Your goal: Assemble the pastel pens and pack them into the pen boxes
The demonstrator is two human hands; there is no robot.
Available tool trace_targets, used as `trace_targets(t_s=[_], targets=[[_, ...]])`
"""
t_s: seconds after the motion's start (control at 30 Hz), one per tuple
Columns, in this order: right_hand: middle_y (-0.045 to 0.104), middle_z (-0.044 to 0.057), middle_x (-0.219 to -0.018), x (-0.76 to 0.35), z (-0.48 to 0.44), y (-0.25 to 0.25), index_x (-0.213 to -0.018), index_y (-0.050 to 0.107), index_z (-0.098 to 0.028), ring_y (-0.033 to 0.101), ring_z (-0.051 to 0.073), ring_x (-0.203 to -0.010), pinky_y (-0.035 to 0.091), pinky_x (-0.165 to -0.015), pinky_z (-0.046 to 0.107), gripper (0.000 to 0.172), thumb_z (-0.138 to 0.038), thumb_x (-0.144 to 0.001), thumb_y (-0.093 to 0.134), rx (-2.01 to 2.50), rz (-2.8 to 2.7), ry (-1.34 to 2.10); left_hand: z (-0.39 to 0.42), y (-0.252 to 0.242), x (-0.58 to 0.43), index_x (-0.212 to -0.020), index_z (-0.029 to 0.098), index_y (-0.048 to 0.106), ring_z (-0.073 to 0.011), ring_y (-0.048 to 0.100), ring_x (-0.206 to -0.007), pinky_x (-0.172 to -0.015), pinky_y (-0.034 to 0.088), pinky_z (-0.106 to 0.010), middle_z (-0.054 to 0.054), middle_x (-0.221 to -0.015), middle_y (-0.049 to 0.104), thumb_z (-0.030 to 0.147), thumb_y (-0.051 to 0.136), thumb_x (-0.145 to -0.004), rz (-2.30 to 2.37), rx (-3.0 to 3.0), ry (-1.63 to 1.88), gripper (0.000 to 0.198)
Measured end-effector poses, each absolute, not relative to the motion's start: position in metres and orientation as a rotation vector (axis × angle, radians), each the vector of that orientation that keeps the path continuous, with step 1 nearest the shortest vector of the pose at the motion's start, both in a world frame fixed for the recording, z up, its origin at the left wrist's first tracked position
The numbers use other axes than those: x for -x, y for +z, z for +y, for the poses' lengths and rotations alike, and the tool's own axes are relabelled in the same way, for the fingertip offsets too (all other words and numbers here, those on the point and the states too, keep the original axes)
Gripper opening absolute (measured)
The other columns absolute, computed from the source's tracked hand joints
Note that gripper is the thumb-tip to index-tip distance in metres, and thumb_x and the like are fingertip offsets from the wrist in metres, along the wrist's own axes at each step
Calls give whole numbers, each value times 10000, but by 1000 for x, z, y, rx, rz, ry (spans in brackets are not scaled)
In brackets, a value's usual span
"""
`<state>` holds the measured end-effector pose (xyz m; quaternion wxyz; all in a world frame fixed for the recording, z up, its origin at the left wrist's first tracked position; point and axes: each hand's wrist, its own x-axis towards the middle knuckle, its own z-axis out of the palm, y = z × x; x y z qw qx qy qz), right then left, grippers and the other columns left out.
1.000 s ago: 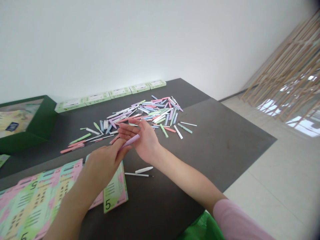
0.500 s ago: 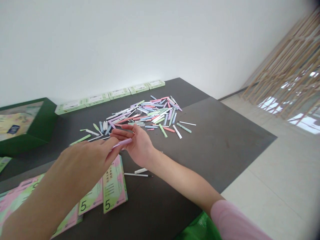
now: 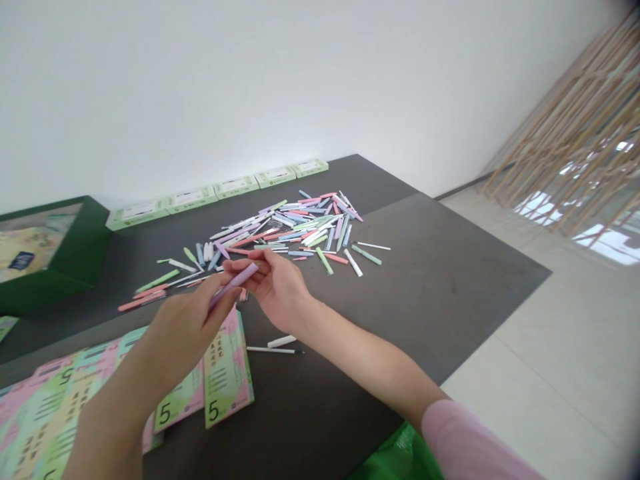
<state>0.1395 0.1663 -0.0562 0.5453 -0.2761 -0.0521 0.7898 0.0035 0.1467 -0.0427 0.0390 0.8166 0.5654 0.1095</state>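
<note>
My left hand [image 3: 193, 320] is closed around a purple pen barrel [image 3: 235, 283], pinched between thumb and fingers. The barrel slants up to the right, and its lower end is hidden in the grip. My right hand [image 3: 280, 287] is held palm up beside it, fingers loosely bent behind the barrel's upper end; nothing gripped shows in it. Whether those fingers touch the barrel I cannot tell. Beyond the hands lies a wide pile of pastel pen parts [image 3: 300, 227]. A white pen piece [image 3: 281, 342] and a thin refill [image 3: 273, 350] lie below my right wrist.
Printed pink-and-green cartons marked 5 [image 3: 227, 373] lie on the dark table [image 3: 425, 267] at front left. A green box [image 3: 83, 257] with packets stands at the left. Several pale-green boxes [image 3: 187, 199] line the wall. Green mesh [image 3: 400, 457] shows below the table edge.
My left hand has drawn back slightly and tilted the purple barrel more upright, its tip clear of my right palm. The right fingers have bent a little.
</note>
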Motion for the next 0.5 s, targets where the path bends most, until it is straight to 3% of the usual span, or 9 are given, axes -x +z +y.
trace_targets(t_s=[0.17,0.37,0.43,0.5], targets=[[652,19,-546,-136,165,-56,-699,525,-177,643,125,-560,530,-682,240,405,-110,-982,243,647,-154,1849,140,-38,-3,-1017,226,606,-215,628,-590,-552,381,-277,-5,-653,668,492,348,-894,1827,-2372,332,390],[678,16,-631,-141,161,-55,-681,594,-155,672,102,-671,529,-861,277,439,-128,-996,290,679,-271,1751,126,-39,3,-1054,231,609,-133,498,-475,-521,385,-242,65,-535,526,486,405,-898,1943,-2068,920,362],[677,7,-652,-142,156,-53,-686,617,-154,671,93,-703,520,-875,272,429,-128,-991,318,683,-352,1740,123,-40,1,-1076,250,614,-130,498,-462,-518,394,-241,73,-536,547,507,462,-883,1900,-2120,923,355],[679,-1,-686,-142,151,-52,-704,643,-159,664,86,-710,513,-866,260,407,-128,-982,346,696,-420,1727,122,-42,-4,-1062,269,630,-136,559,-496,-535,411,-247,53,-643,662,500,519,-867,1879,-2260,867,321]])
